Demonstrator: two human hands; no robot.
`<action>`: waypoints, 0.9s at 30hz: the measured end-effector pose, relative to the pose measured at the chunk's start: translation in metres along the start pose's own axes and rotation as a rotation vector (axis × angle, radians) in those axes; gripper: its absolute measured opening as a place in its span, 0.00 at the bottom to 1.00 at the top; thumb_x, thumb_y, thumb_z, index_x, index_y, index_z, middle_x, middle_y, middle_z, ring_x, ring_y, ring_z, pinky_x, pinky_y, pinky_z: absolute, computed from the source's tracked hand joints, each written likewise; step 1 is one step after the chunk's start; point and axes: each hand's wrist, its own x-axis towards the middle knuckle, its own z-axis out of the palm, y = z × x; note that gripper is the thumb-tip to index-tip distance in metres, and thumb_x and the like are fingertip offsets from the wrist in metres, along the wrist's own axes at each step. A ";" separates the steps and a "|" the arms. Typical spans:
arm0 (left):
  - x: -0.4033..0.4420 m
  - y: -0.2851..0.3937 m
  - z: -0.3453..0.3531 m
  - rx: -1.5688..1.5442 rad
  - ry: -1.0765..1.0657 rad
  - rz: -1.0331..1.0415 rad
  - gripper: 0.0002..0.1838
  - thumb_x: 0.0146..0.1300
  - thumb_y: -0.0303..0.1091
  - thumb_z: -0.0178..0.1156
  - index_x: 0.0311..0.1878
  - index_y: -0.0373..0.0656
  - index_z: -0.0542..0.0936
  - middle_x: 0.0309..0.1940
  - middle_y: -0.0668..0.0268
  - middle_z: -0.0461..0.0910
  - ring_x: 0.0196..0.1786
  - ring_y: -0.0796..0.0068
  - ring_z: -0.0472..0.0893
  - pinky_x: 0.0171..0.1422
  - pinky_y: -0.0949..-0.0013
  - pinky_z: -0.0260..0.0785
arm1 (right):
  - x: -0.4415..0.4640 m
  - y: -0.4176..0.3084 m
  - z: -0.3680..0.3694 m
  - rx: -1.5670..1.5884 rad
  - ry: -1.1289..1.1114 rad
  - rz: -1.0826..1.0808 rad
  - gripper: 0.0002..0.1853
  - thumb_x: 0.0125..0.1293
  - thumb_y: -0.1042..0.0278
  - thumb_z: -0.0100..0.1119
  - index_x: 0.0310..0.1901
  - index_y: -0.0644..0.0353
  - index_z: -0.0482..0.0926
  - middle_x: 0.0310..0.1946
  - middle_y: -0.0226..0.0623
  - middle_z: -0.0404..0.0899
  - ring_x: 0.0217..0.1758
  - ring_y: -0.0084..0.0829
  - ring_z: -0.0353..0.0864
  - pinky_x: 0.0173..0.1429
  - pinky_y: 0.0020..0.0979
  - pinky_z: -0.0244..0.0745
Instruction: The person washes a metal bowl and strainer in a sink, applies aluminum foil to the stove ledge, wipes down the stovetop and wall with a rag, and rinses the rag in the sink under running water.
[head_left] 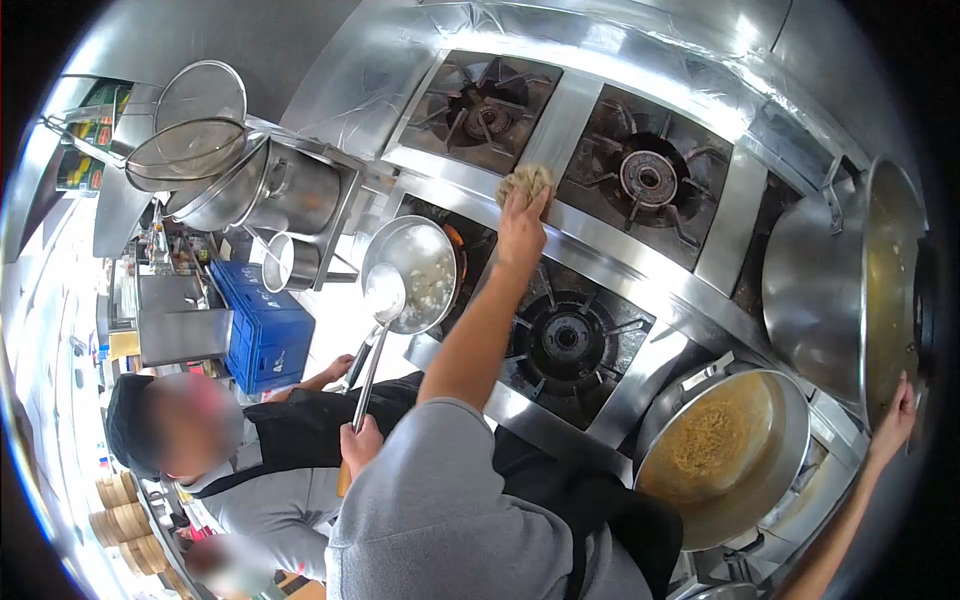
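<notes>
Steel stove is below; at twelve o'clock left hand is clamped on cloth; past three, right hand touches big pot, grip unclear.

The person wears a heather-grey short-sleeved T-shirt, its loose left sleeve ending in a rounded hem at the lower centre of the frame. Faint seams and soft creases cross the fabric. Black apron cloth covers the front, with a narrow black strap against the grey. Both forearms, the left hand and the right hand are bare.
</notes>
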 end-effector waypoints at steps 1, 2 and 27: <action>-0.011 0.015 0.003 0.007 0.046 -0.049 0.27 0.54 0.17 0.52 0.58 0.45 0.82 0.47 0.46 0.77 0.59 0.43 0.74 0.67 0.52 0.65 | -0.004 -0.008 0.001 -0.024 0.003 0.002 0.22 0.78 0.56 0.48 0.58 0.69 0.78 0.48 0.31 0.81 0.51 0.20 0.75 0.61 0.24 0.66; -0.024 0.039 0.007 -0.059 0.032 -0.080 0.27 0.55 0.18 0.52 0.58 0.46 0.81 0.48 0.47 0.77 0.58 0.43 0.74 0.68 0.51 0.65 | -0.004 -0.001 -0.002 -0.047 -0.018 0.028 0.22 0.78 0.58 0.49 0.61 0.67 0.77 0.51 0.34 0.81 0.55 0.23 0.75 0.64 0.25 0.65; -0.067 0.219 0.030 -0.761 -0.299 -0.092 0.26 0.53 0.18 0.53 0.57 0.45 0.80 0.52 0.51 0.75 0.60 0.47 0.70 0.67 0.53 0.62 | 0.008 -0.048 0.004 -0.087 0.062 0.011 0.20 0.76 0.54 0.52 0.32 0.65 0.72 0.27 0.23 0.68 0.34 0.17 0.63 0.41 0.22 0.62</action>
